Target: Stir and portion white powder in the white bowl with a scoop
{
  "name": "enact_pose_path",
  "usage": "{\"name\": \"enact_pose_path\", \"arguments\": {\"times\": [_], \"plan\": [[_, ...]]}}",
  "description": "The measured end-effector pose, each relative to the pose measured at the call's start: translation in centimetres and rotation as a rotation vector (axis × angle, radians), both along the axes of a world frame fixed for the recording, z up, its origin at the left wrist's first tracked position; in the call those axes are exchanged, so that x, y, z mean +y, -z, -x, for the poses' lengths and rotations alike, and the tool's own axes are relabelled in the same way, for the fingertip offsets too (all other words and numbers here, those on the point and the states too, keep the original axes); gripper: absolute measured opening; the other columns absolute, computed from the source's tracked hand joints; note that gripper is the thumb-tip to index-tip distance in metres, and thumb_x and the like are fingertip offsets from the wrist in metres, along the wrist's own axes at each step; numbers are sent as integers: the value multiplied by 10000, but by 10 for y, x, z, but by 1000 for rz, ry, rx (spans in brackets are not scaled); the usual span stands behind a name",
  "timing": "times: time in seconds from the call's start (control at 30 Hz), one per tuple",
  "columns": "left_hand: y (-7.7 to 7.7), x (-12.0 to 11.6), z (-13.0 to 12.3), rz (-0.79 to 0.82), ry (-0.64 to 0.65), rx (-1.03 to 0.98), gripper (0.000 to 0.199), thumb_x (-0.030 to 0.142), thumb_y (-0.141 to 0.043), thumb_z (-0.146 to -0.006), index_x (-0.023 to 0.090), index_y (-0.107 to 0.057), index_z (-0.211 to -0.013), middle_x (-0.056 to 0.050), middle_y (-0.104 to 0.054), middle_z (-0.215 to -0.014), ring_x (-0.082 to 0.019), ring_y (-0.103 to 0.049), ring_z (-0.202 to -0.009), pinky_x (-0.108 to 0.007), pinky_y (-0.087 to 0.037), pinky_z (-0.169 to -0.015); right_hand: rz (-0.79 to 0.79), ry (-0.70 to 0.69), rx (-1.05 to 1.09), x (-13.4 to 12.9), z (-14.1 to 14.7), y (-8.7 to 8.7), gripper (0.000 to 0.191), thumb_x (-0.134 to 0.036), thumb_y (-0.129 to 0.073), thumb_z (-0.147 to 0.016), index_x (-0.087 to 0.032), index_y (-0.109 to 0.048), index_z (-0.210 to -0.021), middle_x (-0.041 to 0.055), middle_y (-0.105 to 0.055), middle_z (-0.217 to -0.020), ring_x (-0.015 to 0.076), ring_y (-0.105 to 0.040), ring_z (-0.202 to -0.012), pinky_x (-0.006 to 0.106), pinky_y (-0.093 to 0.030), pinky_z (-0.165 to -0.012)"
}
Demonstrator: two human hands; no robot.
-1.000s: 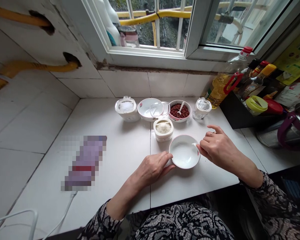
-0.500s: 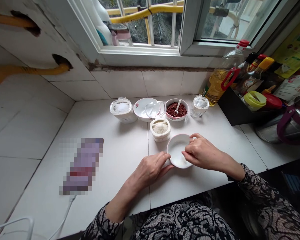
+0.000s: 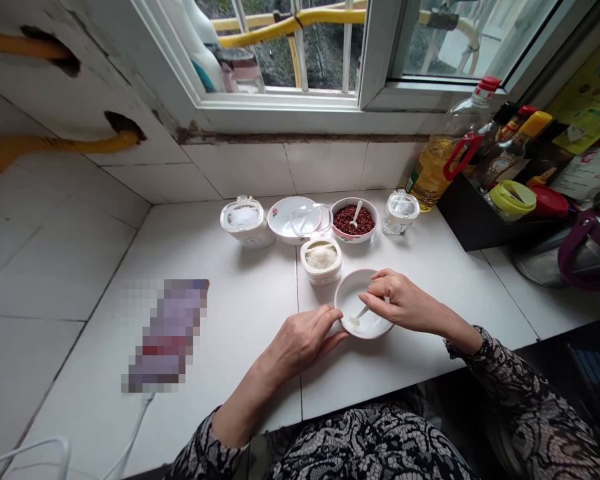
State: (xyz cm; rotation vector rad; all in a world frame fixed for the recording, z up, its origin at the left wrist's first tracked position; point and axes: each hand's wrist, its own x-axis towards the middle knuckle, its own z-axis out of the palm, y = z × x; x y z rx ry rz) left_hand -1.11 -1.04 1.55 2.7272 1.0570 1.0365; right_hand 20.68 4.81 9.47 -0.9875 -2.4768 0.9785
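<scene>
A white bowl with a pink rim sits near the counter's front edge. My left hand grips its left side, thumb low and fingers at the rim. My right hand is closed round the handle of a small white spoon, whose tip rests low inside the bowl with a little pale substance on it. Just behind the bowl stands an open jar of whitish grains, its clear lid tilted back. Farther back, a bowl of dark red grains holds another small white spoon.
Along the back are a jar of white grains, a white plate and a clear-lidded jar. An oil bottle and a black box of condiments stand right. A blurred phone-like object with a cable lies left.
My right hand has shifted slightly left and tilted, and the spoon in it now shows, its tip at the left part of the bowl. My left hand has hardly moved.
</scene>
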Motion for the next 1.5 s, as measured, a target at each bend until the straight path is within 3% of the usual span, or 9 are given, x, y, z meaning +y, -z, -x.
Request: {"name": "enact_pose_path", "arguments": {"times": [0.1, 0.3, 0.57, 0.8, 1.0, 1.13, 1.23, 1.37, 1.5], "plan": [[0, 0, 0, 6, -4, 4, 224, 334, -365, -1058, 146, -487, -1061, -44, -654, -846, -133, -650, -675, -227, -499, -515, 28, 76, 50, 1, -5, -1, 457, -293, -419, -959, -189, -341, -521, -84, -288, -503, 70, -277, -500, 337, -428, -916], [-1, 0, 0, 8, -4, 11, 213, 328, -368, -1056, 149, -483, -1063, -44, -651, -846, -128, -640, -671, -228, -504, -516, 87, 233, 131, 2, -20, -3, 505, -446, -430, -958, -188, -490, -527, -19, -443, -511, 119, -456, -577, 259, -410, -624], [-1, 0, 0, -3, -9, 23, 220, 332, -364, -1057, 144, -478, -1057, -44, -644, -830, -129, -626, -650, -232, -493, -499, 281, 342, 205, -1, -32, 2, 531, -553, -490, -907, -156, -581, -565, -18, -462, -557, 88, -407, -510, 232, -328, -493], [1, 1, 0, 7, 2, 12, 211, 329, -389, -1046, 143, -487, -1067, -45, -634, -829, -132, -620, -644, -230, -484, -485, 430, 382, 259, 0, -34, 8, 580, -664, -522, -849, -163, -576, -562, -40, -396, -497, 90, -391, -488, 239, -312, -488], [3, 1, 0, 26, 7, 10, 217, 337, -382, -1048, 148, -486, -1069, -34, -625, -826, -128, -627, -657, -226, -491, -512, 409, 399, 312, 12, -31, 10, 613, -711, -535, -824, -171, -566, -535, -27, -434, -494, 96, -399, -496, 260, -338, -530], [5, 1, 1, 44, 3, 14, 219, 344, -395, -1042, 147, -485, -1080, -33, -626, -835, -125, -627, -659, -217, -484, -506, 269, 406, 393, 22, -19, 1, 592, -691, -532, -845, -174, -568, -559, -13, -483, -524, 110, -444, -534, 269, -373, -570], [4, 1, 1, 44, 5, 7, 224, 346, -381, -1045, 148, -482, -1071, -35, -626, -827, -126, -621, -644, -216, -473, -485, 64, 412, 419, 28, -4, -10, 555, -628, -493, -905, -186, -537, -572, -12, -489, -540, 123, -471, -555, 278, -396, -589], [3, 2, 0, 47, 9, -5, 217, 345, -387, -1044, 148, -479, -1050, -34, -624, -819, -132, -618, -637, -224, -475, -486, -427, 398, 315, 35, 19, -15, 468, -445, -401, -999, -201, -517, -616, -14, -515, -564, 129, -467, -574, 363, -453, -849], [3, 2, -1, 51, 8, -22, 216, 350, -393, -1043, 153, -481, -1039, -27, -617, -809, -126, -611, -626, -222, -474, -496, -845, 263, 70, 36, 30, -6, 408, -320, -421, -997, -213, -481, -608, -13, -533, -567, 150, -481, -628, 432, -347, -1043]]}}
